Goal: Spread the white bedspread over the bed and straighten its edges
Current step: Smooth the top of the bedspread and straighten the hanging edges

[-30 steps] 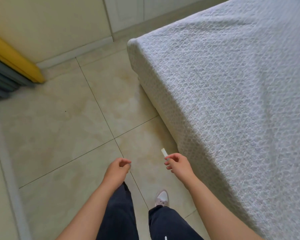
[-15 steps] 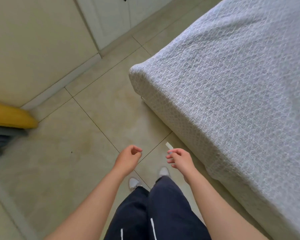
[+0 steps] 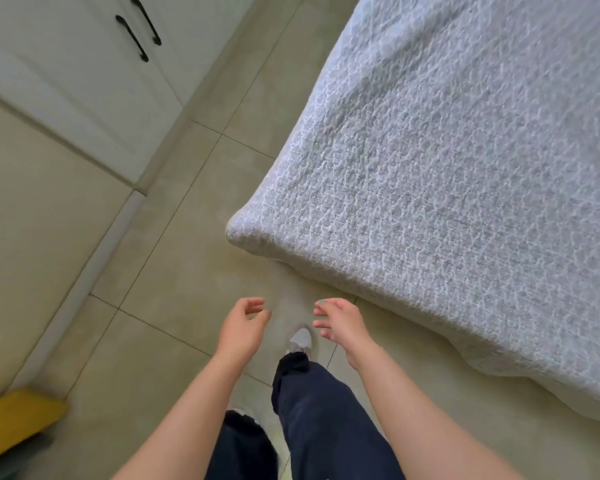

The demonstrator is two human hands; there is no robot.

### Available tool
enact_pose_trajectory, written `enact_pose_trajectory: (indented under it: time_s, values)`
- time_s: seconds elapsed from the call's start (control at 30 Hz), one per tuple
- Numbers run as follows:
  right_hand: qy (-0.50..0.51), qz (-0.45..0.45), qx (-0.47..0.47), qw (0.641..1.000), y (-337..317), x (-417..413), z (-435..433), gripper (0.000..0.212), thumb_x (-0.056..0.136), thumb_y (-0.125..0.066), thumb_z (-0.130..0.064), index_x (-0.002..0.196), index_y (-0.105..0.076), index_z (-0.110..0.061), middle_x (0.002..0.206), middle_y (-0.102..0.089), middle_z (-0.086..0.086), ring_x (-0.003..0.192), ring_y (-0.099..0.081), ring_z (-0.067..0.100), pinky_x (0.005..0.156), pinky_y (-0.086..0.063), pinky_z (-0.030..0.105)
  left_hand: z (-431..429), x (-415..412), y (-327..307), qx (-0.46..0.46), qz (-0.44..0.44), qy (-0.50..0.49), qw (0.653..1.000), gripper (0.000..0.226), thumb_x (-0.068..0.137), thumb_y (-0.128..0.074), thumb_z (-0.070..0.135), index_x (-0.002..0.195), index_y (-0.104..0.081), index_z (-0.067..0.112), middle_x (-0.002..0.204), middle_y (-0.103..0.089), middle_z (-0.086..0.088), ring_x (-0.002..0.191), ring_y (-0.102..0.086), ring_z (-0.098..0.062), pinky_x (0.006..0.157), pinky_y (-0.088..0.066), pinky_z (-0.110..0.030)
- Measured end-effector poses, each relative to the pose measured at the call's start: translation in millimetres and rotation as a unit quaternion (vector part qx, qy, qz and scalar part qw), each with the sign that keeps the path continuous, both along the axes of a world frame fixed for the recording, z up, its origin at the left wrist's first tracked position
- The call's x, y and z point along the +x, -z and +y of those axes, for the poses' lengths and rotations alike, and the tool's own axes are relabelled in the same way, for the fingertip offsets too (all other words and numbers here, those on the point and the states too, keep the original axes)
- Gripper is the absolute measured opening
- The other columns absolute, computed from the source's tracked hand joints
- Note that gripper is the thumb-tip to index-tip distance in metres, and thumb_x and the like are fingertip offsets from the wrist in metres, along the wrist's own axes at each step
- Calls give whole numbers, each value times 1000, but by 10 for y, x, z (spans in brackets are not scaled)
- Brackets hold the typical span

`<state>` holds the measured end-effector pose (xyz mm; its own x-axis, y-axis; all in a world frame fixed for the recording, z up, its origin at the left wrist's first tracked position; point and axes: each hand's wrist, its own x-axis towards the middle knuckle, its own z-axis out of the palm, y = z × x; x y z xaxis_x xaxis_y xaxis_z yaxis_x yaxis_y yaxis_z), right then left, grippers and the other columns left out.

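Both hands empty at the bed corner; bedspread laid, edges not yet checked.

The white quilted textured bedspread (image 3: 447, 185) covers the bed, whose own surface is hidden, and drapes over the near corner and side edge with no gross folds visible. The left hand (image 3: 243, 329) and right hand (image 3: 340, 323) hang over the beige tiled floor (image 3: 174, 271), just short of the corner, fingers loosely curved and apart, gripping nothing. Judged: they are held low and forward in readiness to take the hem at the corner for straightening. A white cabinet (image 3: 84, 81) with black curved handles (image 3: 132, 38) stands across the aisle. A blurred yellow object (image 3: 14, 420) lies at the lower left. Neither obstructs the reach.
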<state>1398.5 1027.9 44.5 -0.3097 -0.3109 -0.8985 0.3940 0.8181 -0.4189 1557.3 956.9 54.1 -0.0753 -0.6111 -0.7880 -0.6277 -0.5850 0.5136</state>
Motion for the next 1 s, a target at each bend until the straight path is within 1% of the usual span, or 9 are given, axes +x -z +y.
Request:
enact_pose_trajectory:
  time_s: [0.17, 0.23, 0.3, 0.37, 0.43, 0.53, 0.73, 0.87, 1.0]
  values:
    - [185, -49, 2, 982, 240, -99, -534, 27, 98, -51, -22, 117, -56, -3, 113, -65, 12, 89, -62, 21, 69, -52, 27, -686, -276, 345, 1, 13, 43, 999, 23, 90, -59, 23, 113, -58, 18, 112, -66, -4, 106, -60, -21, 91, -47, -38]
    - [241, -67, 10, 968, 338, -118, -717, 32, 98, -51, -24, 121, -54, -3, 119, -62, 14, 98, -63, 24, 75, -54, 29, -943, -432, 479, 2, 10, 77, 997, 37, 85, -63, 35, 113, -59, 10, 108, -67, -12, 106, -62, -29, 92, -49, -43]
    - [281, -60, 30, 957, 478, -110, -837, 37, 97, -52, -31, 121, -54, -2, 117, -62, 15, 103, -63, 27, 78, -55, 32, -1187, -580, 646, 38, 4, 100, 994, 63, 68, -65, 59, 93, -60, 2, 83, -66, -17, 84, -63, -37, 79, -50, -43]
    - [319, -54, 46, 945, 598, -111, -900, 44, 96, -51, -41, 120, -53, -4, 114, -61, 16, 100, -64, 28, 76, -57, 34, -1358, -728, 741, 113, 22, 88, 989, 61, 60, -67, 66, 72, -51, 8, 59, -50, -8, 63, -52, -28, 65, -46, -37]
    - [367, -47, 50, 928, 719, -120, -921, 51, 93, -52, -50, 121, -51, -7, 115, -60, 17, 94, -64, 27, 69, -57, 34, -1462, -808, 823, 171, 44, 70, 982, 49, 77, -68, 53, 73, -50, 9, 68, -51, -10, 66, -51, -24, 61, -48, -32]
    - [402, -5, 49, 914, 801, -122, -918, 49, 90, -57, -50, 112, -56, -6, 103, -65, 17, 85, -65, 24, 62, -56, 30, -1509, -748, 1030, 195, 58, 42, 978, 39, 87, -66, 33, 84, -64, -5, 81, -68, -18, 63, -64, -23, 48, -54, -24]
    - [419, 84, 60, 902, 728, -6, -968, 34, 93, -58, -34, 88, -64, -1, 61, -64, 7, 33, -48, 7, 34, -27, 16, -1522, -695, 1082, 194, 124, -4, 973, 24, 90, -63, 16, 74, -62, -1, 50, -67, -6, 36, -60, -8, 37, -49, -16]
    - [392, 114, 58, 911, 549, 79, -960, 32, 96, -55, -28, 92, -64, 2, 61, -62, 5, 32, -46, 5, 33, -26, 15, -1553, -601, 986, 170, 147, 17, 974, 22, 89, -64, 15, 73, -62, 0, 55, -69, -7, 39, -62, -9, 42, -51, -18]
    - [404, 158, 2, 901, 374, 275, -950, 24, 96, -56, -21, 77, -57, -6, 64, -57, 8, 42, -49, 11, 33, -32, 13, -1579, -428, 796, 106, 187, 32, 976, 20, 89, -64, 15, 80, -62, -2, 57, -70, -8, 52, -63, -16, 53, -51, -26]
